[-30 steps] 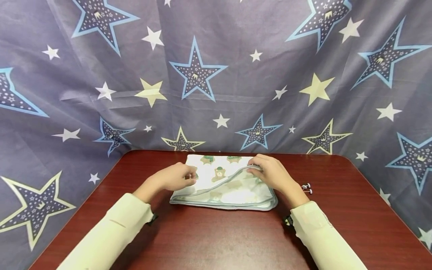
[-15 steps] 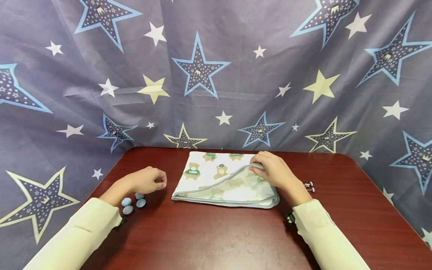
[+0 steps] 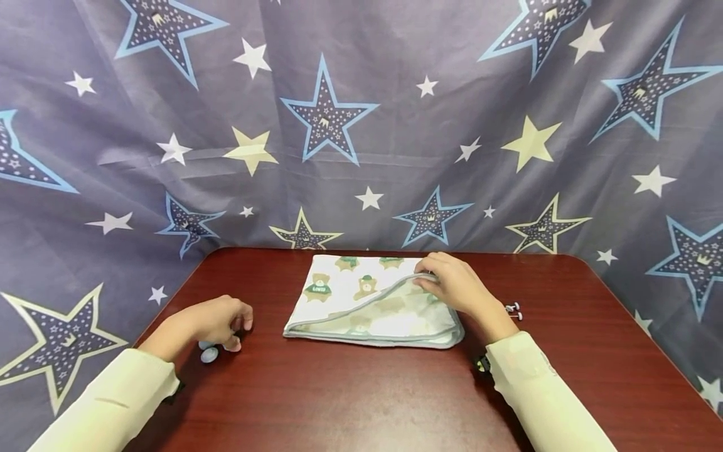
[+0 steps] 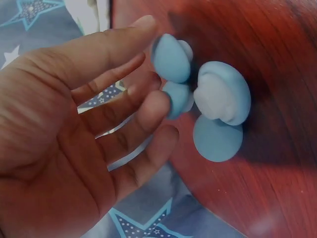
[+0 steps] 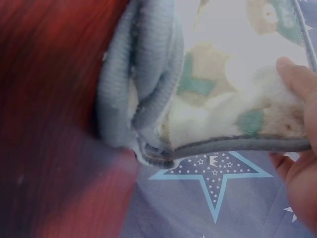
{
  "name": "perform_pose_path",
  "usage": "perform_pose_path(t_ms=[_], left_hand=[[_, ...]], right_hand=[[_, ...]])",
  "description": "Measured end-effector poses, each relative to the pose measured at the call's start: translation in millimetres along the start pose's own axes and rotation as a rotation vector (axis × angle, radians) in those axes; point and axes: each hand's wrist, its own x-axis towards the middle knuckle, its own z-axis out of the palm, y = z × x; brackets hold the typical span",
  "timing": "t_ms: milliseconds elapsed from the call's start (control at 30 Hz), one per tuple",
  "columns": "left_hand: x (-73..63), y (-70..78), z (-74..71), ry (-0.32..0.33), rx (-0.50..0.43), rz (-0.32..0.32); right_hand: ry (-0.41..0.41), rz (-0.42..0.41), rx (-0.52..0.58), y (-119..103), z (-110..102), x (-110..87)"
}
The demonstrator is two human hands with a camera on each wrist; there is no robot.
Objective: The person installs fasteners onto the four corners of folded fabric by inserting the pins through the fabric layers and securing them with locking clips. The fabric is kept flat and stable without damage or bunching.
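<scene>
A folded baby blanket (image 3: 344, 301) with teddy bears and grey-blue edging lies on the table. My right hand (image 3: 454, 285) pinches its near top layer at the right corner and holds it lifted; in the right wrist view the thumb lies on the fleecy side and the other fingers are mostly out of frame. My left hand (image 3: 217, 320) is over several light blue rounded caps (image 4: 220, 139), some with white parts. In the left wrist view its fingers are loosely bent and spread beside the caps; none is held, though whether a fingertip touches one I cannot tell.
Small pins with pale heads (image 3: 513, 311) lie on the table to the right of the right wrist. The dark red wooden table (image 3: 361, 395) ends at a grey star-printed cloth (image 3: 395, 157) behind and at the sides.
My left hand has left the blanket's left side and moved left and nearer to the body, over the blue caps. The right hand keeps its pinch on the lifted blanket corner.
</scene>
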Motion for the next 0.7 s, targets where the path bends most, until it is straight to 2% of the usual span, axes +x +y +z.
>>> perform_pose_path(t_ms=[233,400,700], left_hand=[[-1.1,-1.7,4.3,-0.025,0.068,0.004],[-1.2,0.0,5.9,0.014,0.108,0.053],[0.6,4.0,11.1,0.053,0.012,0.171]], right_hand=[[-0.008,0.002,0.001,-2.5,-0.2,0.2],[-0.008,0.008,-0.006,-3.4,-0.6,0.0],[-0.029,0.023,-0.018,-3.8,0.1,-0.5]])
